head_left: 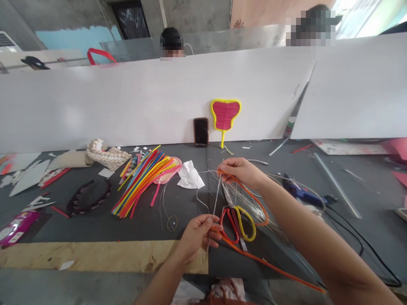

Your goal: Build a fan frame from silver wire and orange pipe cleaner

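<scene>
My right hand [240, 171] is closed, pinching the top corner of a bent wire frame [217, 195] along with an orange pipe cleaner [254, 197] that loops down behind the wrist. Lower down, my left hand [202, 233] has its thumb and forefinger closed on the lower part of the same wire. Another orange length [270, 262] runs from the left fingers to the table's front edge; whether the two orange lengths join cannot be seen. Scissors with red and yellow handles [246, 226] lie just right of my left hand, beside a pile of straight wires [254, 207].
A bundle of coloured pipe cleaners [143, 182] lies left, near white paper [190, 176] and a dark braided headband [90, 197]. A phone [201, 132] and a red-and-yellow fan [226, 116] lean on the white partition [143, 101]. A blue corded tool [300, 190] lies right. People sit beyond the partition.
</scene>
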Demonstrator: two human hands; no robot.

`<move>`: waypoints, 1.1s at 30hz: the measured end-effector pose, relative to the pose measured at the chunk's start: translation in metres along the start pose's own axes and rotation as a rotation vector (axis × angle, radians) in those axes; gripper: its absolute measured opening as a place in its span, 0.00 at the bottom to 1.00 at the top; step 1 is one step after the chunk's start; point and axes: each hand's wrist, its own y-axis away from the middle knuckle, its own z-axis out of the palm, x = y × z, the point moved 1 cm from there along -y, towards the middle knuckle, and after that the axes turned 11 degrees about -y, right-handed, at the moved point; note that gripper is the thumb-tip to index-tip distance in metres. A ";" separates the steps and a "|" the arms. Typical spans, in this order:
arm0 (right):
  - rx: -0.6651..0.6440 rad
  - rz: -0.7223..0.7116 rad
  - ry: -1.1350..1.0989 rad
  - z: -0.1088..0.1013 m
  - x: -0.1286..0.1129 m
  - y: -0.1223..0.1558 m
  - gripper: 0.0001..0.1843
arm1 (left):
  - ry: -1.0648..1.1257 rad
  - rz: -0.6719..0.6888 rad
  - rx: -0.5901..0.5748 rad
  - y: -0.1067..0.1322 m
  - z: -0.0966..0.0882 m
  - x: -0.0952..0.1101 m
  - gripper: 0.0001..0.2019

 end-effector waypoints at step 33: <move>-0.094 -0.101 -0.038 0.019 0.045 -0.022 0.19 | -0.798 0.388 0.055 -0.052 -0.038 0.123 0.18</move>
